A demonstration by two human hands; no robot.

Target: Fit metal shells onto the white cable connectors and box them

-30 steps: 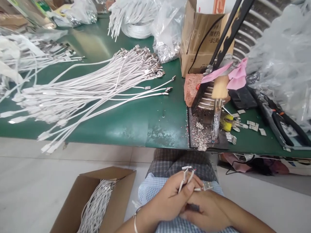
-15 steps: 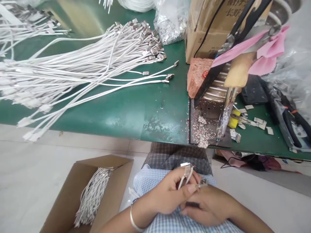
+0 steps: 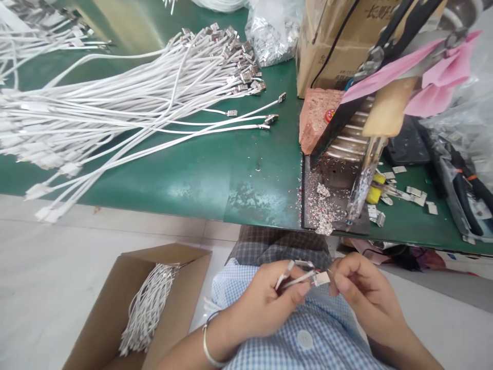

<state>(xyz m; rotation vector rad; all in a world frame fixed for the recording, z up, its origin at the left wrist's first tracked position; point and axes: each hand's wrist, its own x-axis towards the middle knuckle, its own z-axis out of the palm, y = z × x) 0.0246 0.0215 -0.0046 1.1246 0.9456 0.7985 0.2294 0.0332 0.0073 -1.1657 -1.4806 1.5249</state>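
My left hand (image 3: 265, 303) is closed around a few white cable ends (image 3: 295, 275) over my lap, their metal-tipped ends sticking up between the fingers. My right hand (image 3: 360, 293) pinches the small metal connector (image 3: 321, 278) at the tip of one of these cables, just right of the left hand. Both hands hover above my blue checked shirt, below the front edge of the green table (image 3: 215, 180).
A big spread of white cables (image 3: 127, 108) with metal ends lies on the table's left. A soldering stand with a metal tray of debris (image 3: 327, 205) sits at the right, with cardboard box (image 3: 335, 46) behind and pliers (image 3: 462, 185). An open carton with cables (image 3: 146, 308) stands on the floor at left.
My right hand has come out from under the left, lifted and moved right, now pinching a connector. The view tilted down slightly.
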